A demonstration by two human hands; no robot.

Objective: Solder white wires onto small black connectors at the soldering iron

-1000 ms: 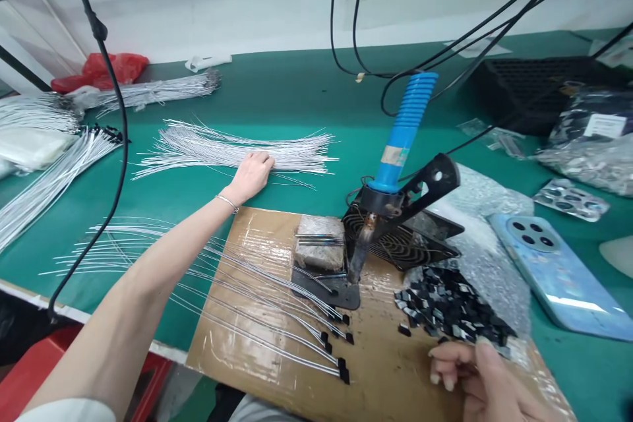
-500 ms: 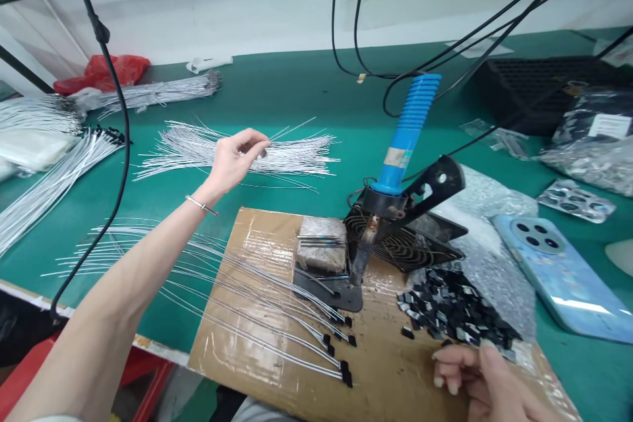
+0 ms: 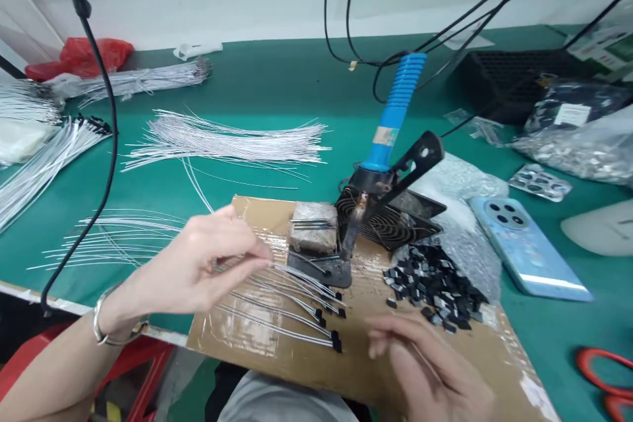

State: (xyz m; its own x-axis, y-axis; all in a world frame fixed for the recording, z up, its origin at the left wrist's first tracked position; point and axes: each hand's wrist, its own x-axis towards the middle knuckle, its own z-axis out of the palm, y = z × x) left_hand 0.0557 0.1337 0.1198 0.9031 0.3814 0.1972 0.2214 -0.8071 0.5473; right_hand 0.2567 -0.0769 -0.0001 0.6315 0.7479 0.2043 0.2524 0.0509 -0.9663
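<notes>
My left hand (image 3: 212, 264) is over the cardboard, thumb and fingers pinched on thin white wires (image 3: 196, 186) that trail up and back behind it. Below its fingertips lie white wires (image 3: 277, 333) ending in small black connectors (image 3: 337, 341), spread across the cardboard sheet (image 3: 277, 369). My right hand (image 3: 425, 369) is at the lower right over the cardboard, fingers curled in and blurred; whatever they hold is hidden. Just beyond it is a pile of small black connector pieces (image 3: 440, 283). At the back lies a bundle of loose white wires (image 3: 232, 142).
A blue-handled soldering iron (image 3: 395, 112) stands in a holder by a dark fan (image 3: 395, 224) and a block (image 3: 313, 227). To the right are a blue phone (image 3: 529, 244), red-handled scissors (image 3: 601, 369) and plastic bags (image 3: 583, 145). A black cable (image 3: 111, 125) hangs at left.
My left hand has come from the wire bundle toward me, bringing white wires over the cardboard. My right hand has moved left, away from the black pile. The view has shifted slightly.
</notes>
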